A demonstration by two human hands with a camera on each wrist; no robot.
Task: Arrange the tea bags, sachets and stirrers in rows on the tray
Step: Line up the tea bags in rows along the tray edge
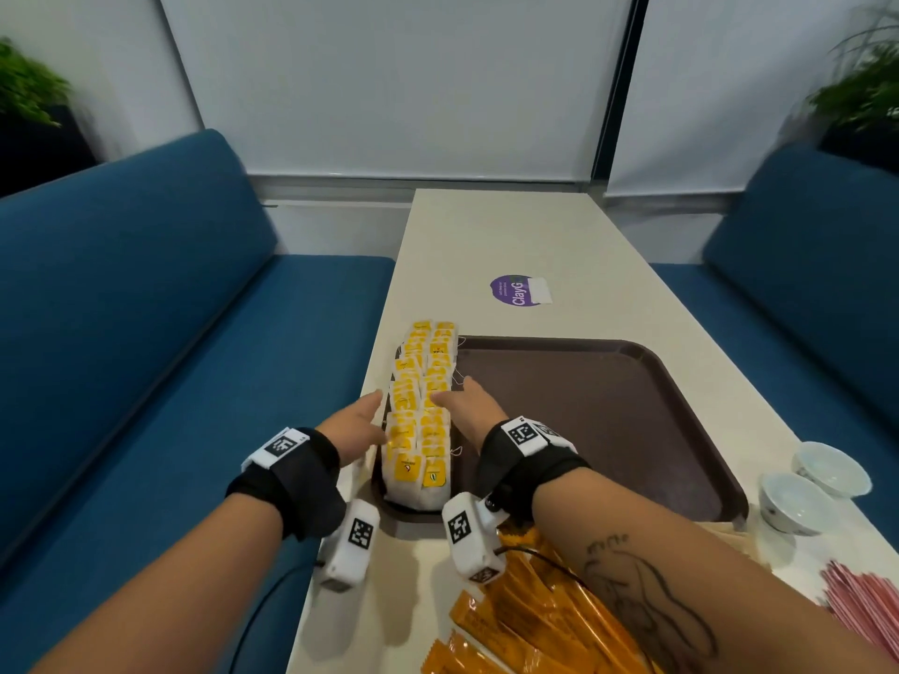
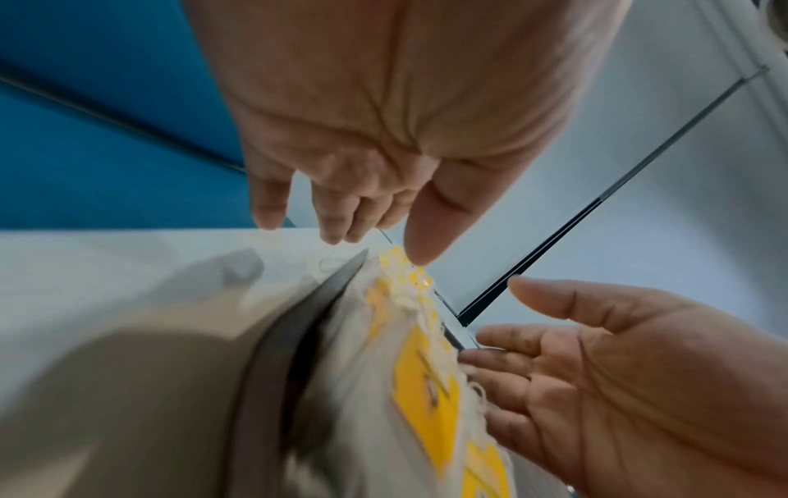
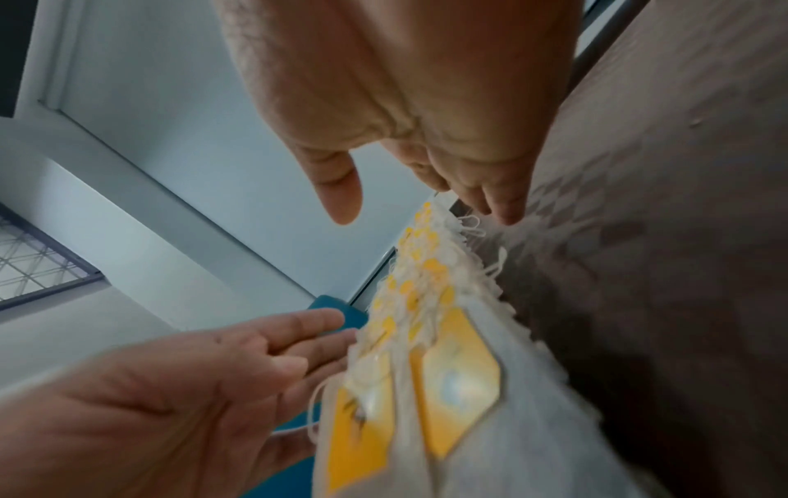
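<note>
A blue bench seat [image 1: 160, 333] is seen to the left of the brown tray [image 1: 608, 406], which is set on the pale tabletop [image 1: 511, 235]. Along the tray's left edge, two close rows of tea bags [image 1: 421, 411] with yellow tags are laid, overlapping one another from the near rim to just past the far rim. The left hand [image 1: 352, 425] is placed against the left side of these rows, its fingers [image 2: 337, 222] held straight and apart, clamped on nothing. The right hand [image 1: 467, 406] is placed against the right side of the rows, over the tray's bare floor, its fingers [image 3: 498, 198] likewise straight and loosely together, with the thumb spread away. The rows are thus flanked by both palms. Nearer than the tray, orange sachets [image 1: 530, 615] are heaped on the tabletop under the right forearm. To the right of the tray, two small white cups [image 1: 812, 488] are stood, and pink stirrers [image 1: 866, 605] are lain at the frame's edge.
</note>
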